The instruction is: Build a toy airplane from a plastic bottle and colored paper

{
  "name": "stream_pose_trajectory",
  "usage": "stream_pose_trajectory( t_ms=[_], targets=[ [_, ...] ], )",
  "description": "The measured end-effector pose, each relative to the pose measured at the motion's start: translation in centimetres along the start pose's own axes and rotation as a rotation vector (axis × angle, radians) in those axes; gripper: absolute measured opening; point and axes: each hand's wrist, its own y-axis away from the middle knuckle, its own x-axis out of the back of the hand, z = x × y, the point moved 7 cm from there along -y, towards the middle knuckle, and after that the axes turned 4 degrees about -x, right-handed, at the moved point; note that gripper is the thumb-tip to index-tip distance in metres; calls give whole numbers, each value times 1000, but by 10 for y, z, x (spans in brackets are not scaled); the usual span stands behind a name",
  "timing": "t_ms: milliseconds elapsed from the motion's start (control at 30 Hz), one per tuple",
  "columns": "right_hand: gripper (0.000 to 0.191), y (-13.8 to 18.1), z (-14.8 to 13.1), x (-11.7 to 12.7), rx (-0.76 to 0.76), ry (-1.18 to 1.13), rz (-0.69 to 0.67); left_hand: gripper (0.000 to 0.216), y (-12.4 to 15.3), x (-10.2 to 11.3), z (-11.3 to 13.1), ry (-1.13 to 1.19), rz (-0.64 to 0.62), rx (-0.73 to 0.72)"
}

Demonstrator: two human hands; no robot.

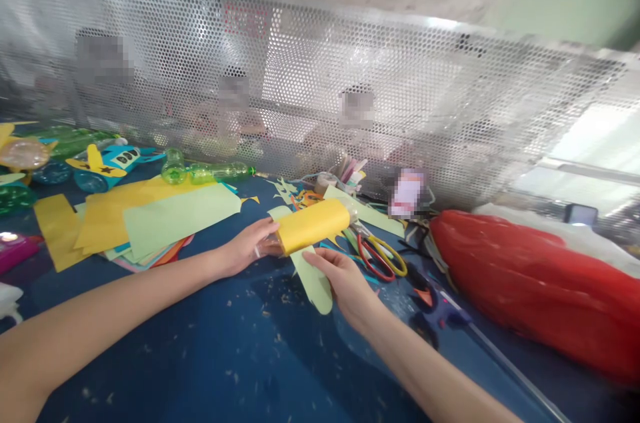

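Observation:
A plastic bottle wrapped in yellow paper (315, 226) lies tilted in front of me, its clear ends showing. My left hand (250, 246) is closed round its left end. Beneath the bottle runs a pale green paper strip (315, 286) with a rounded end, sticking out on both sides. My right hand (343, 280) pinches this strip near the bottle's lower edge, thumb and fingers together. Just right of the bottle lie red-handled scissors (373, 256) and yellow-handled scissors (393, 255).
Green and yellow paper sheets (183, 216) are stacked at left, with a blue and yellow bottle plane (113, 166) and green bottles (220, 172) behind. A glue gun (445, 310) and a red plastic bag (530, 276) lie right. A perforated metal screen (310, 70) stands across the back, people beyond.

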Motion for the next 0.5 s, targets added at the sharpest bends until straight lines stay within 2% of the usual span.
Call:
stream_pose_trajectory(
  t_ms=[500],
  targets=[
    [26, -2, -2, 3, 5, 33, 48, 34, 2, -5, 1, -60, -55, -7]
  ],
)
